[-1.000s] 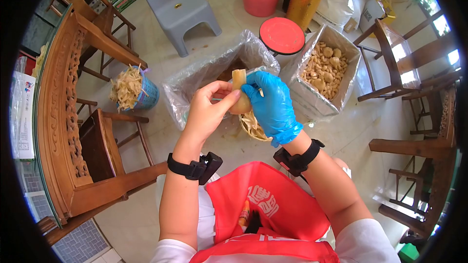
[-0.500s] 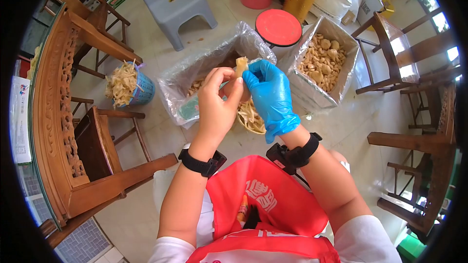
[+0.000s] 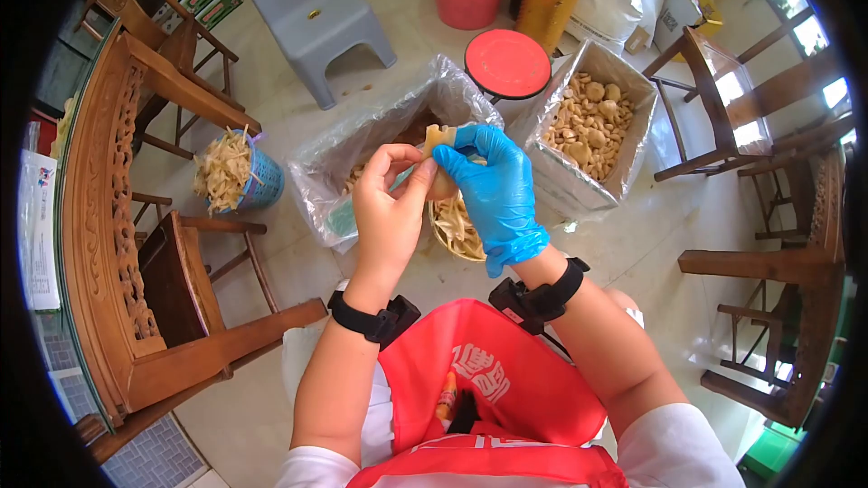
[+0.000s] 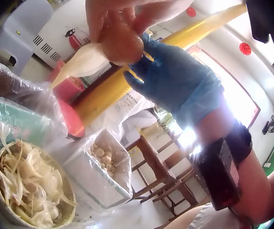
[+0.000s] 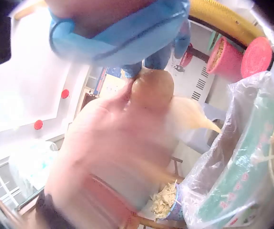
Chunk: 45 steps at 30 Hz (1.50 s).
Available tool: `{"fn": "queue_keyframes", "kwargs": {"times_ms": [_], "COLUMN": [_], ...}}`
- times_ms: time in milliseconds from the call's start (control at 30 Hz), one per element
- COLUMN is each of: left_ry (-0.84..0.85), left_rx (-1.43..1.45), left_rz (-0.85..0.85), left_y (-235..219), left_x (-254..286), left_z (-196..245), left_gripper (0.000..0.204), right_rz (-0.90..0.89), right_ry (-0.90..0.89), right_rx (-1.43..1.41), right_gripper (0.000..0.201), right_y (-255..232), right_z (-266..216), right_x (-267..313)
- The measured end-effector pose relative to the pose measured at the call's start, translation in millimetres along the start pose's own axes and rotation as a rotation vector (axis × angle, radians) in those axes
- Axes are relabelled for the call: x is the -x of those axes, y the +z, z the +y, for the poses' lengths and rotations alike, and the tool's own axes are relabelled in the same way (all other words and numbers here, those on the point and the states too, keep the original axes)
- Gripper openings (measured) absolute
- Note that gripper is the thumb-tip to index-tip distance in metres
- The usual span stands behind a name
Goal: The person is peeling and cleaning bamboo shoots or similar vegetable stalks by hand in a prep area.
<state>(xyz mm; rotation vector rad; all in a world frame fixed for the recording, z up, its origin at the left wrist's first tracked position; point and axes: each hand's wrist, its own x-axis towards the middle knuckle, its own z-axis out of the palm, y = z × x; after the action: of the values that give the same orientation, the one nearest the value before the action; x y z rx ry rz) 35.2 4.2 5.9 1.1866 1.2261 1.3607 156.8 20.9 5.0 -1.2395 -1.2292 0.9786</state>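
The left hand pinches a tan bulb above the round basket, while the gloved right hand pinches its stem end. Right of the basket stands a plastic-lined box.

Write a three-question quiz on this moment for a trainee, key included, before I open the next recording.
1. Which hand at the brown bulb wears a blue glove?
2. True or false: in the head view, the gray chair stands left of the pink bucket.
3. What fills the blue basket? A) pale strips B) red apples C) glass bottles

Key: 1. The right hand. 2. True. 3. A.
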Motion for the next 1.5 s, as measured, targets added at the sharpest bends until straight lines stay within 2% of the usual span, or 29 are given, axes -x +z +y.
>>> {"fn": "queue_keyframes", "kwargs": {"times_ms": [167,267,333,367,433,467,500,567,633,767,867,900,967,1000,1033,1067,1100,1167,1200,1233,1267,1300,1367,1467,1500], "left_ry": [0.147,0.101,0.122,0.124,0.099,0.185,0.185,0.037,0.043,0.046,0.077,0.088,0.095,0.098,0.105,0.067,0.083,-0.011,0.003,-0.056,-0.115,-0.104,-0.081,-0.033,-0.006], "left_rx": [-0.149,-0.201,-0.032,-0.032,-0.09,-0.253,-0.253,-0.155,-0.192,-0.195,-0.188,-0.176,-0.201,-0.14,-0.218,-0.256,-0.247,-0.123,-0.082,-0.06,-0.039,-0.034,-0.159,-0.087,-0.051], "left_rz": [0.112,0.057,0.079,0.084,-0.027,-0.088,-0.087,-0.067,-0.096,-0.161,-0.153,-0.219,-0.156,-0.211,-0.133,-0.093,-0.071,-0.041,-0.102,-0.074,-0.045,-0.072,-0.128,-0.139,-0.118], "left_y": [4,1,2,-1,-13,-21,-22,-23,-22,-18,-16,-11,-25,-5,-5,-25,-39,-57,-39,-40,-37,-25,-34,-32,-23], "left_x": [0,-3,-6,-9,-13,-16,-16,-16,-16,-14,-15,-22,-12,-23,-15,-13,-11,-3,-11,-5,-2,-12,-21,-18,-14], "left_z": [-5,-1,3,4,6,3,3,7,9,7,0,-1,3,0,10,-1,-12,-11,-12,-6,-3,-4,-28,-32,-20], "left_gripper": [0.013,0.012,0.013,0.013,0.016,0.017,0.017,0.015,0.016,0.024,0.024,0.024,0.022,0.023,0.024,0.028,0.031,0.033,0.033,0.032,0.031,0.031,0.027,0.022,0.019], "right_rz": [0.043,0.014,-0.041,-0.045,-0.221,-0.222,-0.229,-0.238,-0.134,-0.16,-0.173,-0.123,-0.189,-0.105,-0.082,-0.136,-0.048,-0.063,-0.072,-0.124,-0.053,-0.027,-0.151,-0.103,-0.119], "right_ry": [0.014,-0.076,-0.217,-0.219,-0.249,-0.249,-0.279,-0.31,-0.237,-0.233,-0.325,-0.46,-0.451,-0.417,-0.428,-0.319,-0.409,-0.361,-0.302,-0.232,-0.28,-0.29,-0.038,-0.109,-0.089], "right_rx": [0.001,0.105,0.185,0.184,0.285,0.284,0.304,0.322,0.114,0.167,0.149,0.178,0.112,0.165,0.081,0.036,0.067,0.07,0.044,-0.027,-0.038,-0.029,0.003,-0.132,-0.161], "right_gripper": [0.016,0.014,0.014,0.014,0.016,0.016,0.016,0.016,0.013,0.011,0.008,0.007,0.007,0.004,0.005,0.016,0.021,0.023,0.024,0.024,0.025,0.025,0.024,0.02,0.014], "right_y": [5,0,-3,-5,-8,-8,-7,-6,-4,-10,-11,-21,-6,-20,-17,-1,15,35,23,30,34,16,3,3,-8], "right_z": [1,-3,-3,-5,-13,-11,-8,-6,-6,-2,-10,-5,-1,9,-3,3,10,7,5,6,10,6,-9,-6,-16], "right_x": [-1,-3,-7,-7,-5,-5,-6,-5,-5,-12,-11,-15,-11,-15,-11,-7,-3,6,1,7,4,-5,-6,-2,-1]}}
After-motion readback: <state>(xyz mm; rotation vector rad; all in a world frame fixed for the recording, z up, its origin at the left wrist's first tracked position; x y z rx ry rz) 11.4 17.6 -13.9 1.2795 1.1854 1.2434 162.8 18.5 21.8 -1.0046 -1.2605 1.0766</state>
